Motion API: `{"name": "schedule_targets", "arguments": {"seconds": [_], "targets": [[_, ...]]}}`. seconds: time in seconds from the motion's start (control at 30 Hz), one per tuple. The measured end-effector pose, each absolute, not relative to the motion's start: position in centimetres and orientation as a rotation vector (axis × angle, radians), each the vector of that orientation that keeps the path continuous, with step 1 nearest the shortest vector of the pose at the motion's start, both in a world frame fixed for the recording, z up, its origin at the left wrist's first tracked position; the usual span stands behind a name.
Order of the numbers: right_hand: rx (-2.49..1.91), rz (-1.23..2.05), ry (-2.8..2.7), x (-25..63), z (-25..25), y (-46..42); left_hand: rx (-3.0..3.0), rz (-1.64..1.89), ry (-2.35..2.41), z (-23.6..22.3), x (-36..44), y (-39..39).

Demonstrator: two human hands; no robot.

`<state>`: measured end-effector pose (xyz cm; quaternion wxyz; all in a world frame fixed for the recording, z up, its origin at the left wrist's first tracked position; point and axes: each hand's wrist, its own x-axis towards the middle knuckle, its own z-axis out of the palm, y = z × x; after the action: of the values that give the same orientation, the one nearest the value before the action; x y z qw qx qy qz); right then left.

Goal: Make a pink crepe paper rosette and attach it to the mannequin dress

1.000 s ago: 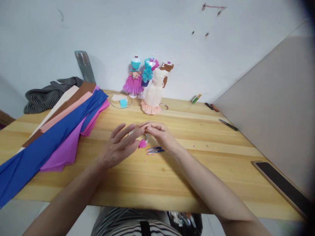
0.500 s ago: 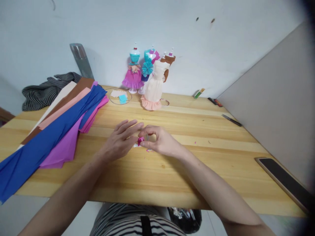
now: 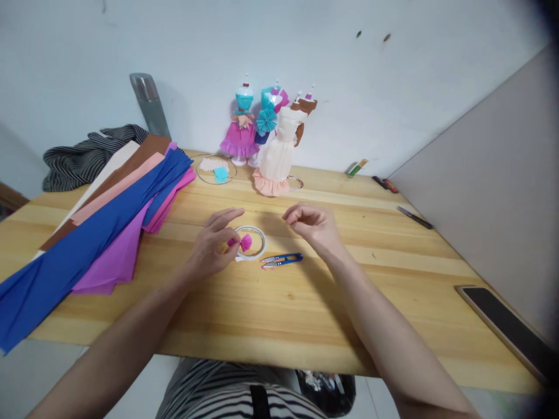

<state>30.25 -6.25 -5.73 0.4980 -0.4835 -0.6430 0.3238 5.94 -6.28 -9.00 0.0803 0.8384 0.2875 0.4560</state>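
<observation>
A person's left hand (image 3: 207,250) pinches a small pink paper bow (image 3: 246,242) between thumb and forefinger, the other fingers (image 3: 225,215) stretched out. The bow is over a white ring-shaped roll (image 3: 263,244) on the wooden table (image 3: 288,326). The right hand (image 3: 318,227) is to the right, well apart from the left, its fingers curled and the tips together; whether they grip anything thin, I cannot tell. Blue-handled snips (image 3: 290,258) lie between the hands, nearer the table's front edge. Below that edge, an open black bag (image 3: 348,400) contains pale, crumpled scraps (image 3: 315,381).
</observation>
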Motion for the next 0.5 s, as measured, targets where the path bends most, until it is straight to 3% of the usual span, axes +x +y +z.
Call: {"name": "schedule_targets", "arguments": {"seconds": [0.17, 0.5], "targets": [[-1.392, 1.061, -1.424, 31.4, -6.7, -5.5, 2.469, 1.433, 0.909, -9.3, 5.8, -6.0], [-1.452, 1.288, -1.412, 31.1, -6.6, -6.1, 2.496, 1.426, 0.941, -9.5, 5.8, -6.0]]}}
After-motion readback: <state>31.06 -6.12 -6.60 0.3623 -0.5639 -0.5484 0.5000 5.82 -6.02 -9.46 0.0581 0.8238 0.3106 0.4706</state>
